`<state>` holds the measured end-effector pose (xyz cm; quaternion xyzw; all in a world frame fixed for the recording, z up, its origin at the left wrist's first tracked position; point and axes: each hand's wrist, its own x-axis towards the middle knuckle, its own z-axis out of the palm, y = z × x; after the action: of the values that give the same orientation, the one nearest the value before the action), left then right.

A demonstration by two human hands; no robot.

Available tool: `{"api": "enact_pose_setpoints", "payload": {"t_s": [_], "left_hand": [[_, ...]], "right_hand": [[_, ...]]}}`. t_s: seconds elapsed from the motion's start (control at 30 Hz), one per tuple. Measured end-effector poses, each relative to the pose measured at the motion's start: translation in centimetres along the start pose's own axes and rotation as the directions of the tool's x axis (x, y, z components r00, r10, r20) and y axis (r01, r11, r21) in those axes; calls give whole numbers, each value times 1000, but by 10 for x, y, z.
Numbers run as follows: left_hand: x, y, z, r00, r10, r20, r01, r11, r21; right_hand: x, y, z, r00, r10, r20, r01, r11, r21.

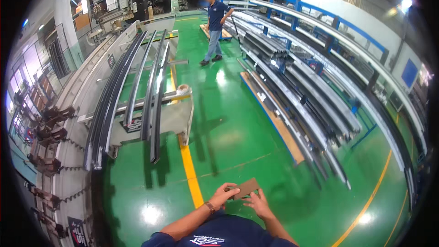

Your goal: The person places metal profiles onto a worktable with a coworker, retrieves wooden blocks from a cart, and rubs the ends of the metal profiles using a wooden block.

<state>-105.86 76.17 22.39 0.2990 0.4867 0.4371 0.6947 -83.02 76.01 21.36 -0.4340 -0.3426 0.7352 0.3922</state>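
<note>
In front of my body, low in the view, is a small flat brown rectangular object (248, 188), too plain from here to tell its kind. My left hand (222, 196) is closed on its left end, with the thumb lying along it. At its lower right edge, my right hand (259, 203) has its fingers apart; whether the fingertips touch the object I cannot tell. A brown band (210, 206) circles my left wrist.
To the left, long dark metal profiles (157, 105) lie across a pale stand (184, 119) beside a long machine (93, 71). Blue racks (292, 41) of profiles and a wooden pallet (274, 121) stand right. A person (215, 23) stands ahead on the green floor (219, 142).
</note>
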Motion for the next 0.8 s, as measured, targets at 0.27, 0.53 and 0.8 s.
{"api": "enact_pose_setpoints", "payload": {"t_s": [0.27,0.53,0.8], "left_hand": [[199,165,-12,992,83,97,-84,996,3],[387,207,-47,948,-138,288,257,864,-433],[597,333,-55,970,-90,226,197,834,-516]], "right_hand": [[204,-145,4,994,-99,43,89,978,190],[412,-209,-44,981,48,189,-103,951,293],[673,-360,-62,912,-37,409,-32,987,159]]}}
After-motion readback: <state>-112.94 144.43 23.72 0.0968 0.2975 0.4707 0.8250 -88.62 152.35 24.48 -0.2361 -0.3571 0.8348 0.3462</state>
